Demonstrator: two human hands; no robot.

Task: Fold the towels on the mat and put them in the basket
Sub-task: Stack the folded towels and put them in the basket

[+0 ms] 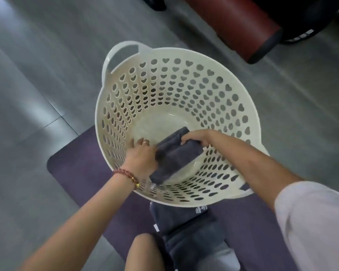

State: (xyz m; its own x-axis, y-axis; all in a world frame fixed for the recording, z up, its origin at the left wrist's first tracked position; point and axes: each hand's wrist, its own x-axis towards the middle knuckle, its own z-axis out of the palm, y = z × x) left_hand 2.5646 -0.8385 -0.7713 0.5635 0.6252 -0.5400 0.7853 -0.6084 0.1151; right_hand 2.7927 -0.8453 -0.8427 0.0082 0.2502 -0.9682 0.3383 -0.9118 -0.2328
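Observation:
A cream plastic basket with heart-shaped holes stands partly on a purple mat. Both my hands are down inside it, holding a folded dark grey towel just above the basket's floor. My left hand, with a ring and a red bead bracelet at the wrist, grips the towel's left side. My right hand grips its far right edge. More dark grey towels lie on the mat in front of my knee, just below the basket's near rim.
Grey tiled floor surrounds the mat. A dark red padded cylinder with a black end lies at the back right, with black equipment behind it. My bare knee is at the bottom edge.

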